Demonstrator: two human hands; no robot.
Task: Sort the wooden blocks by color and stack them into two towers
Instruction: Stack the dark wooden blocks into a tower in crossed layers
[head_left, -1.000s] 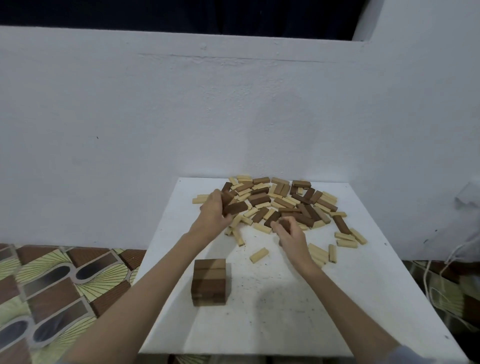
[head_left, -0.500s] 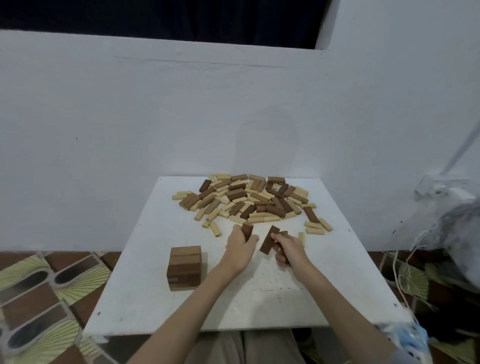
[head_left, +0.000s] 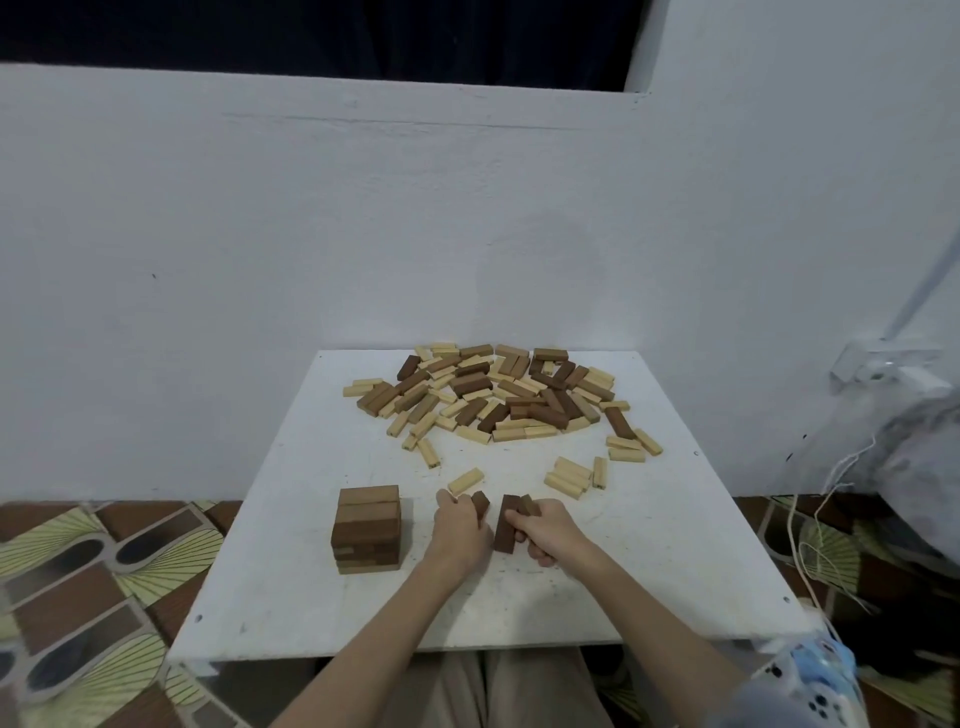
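Note:
A short tower of dark brown blocks (head_left: 368, 529) stands on the white table (head_left: 649, 561), left of my hands. My left hand (head_left: 460, 531) grips a dark brown block (head_left: 480, 502) that sticks out past the fingers. My right hand (head_left: 543, 527) grips dark brown blocks (head_left: 506, 530), one long one pointing toward me and another at the knuckles. A mixed pile of dark and light blocks (head_left: 498, 395) lies at the far side of the table. A single light block (head_left: 466, 481) lies just beyond my left hand.
A few light blocks (head_left: 571, 478) lie loose beyond my right hand, more (head_left: 631, 447) at the pile's right end. A white wall stands behind the table. Patterned floor shows on the left, cables and a grey bundle (head_left: 914, 441) on the right.
Both hands pulled back from the pile toward me, each carrying dark blocks, and now sit right of the dark tower. The camera has tilted and shifted.

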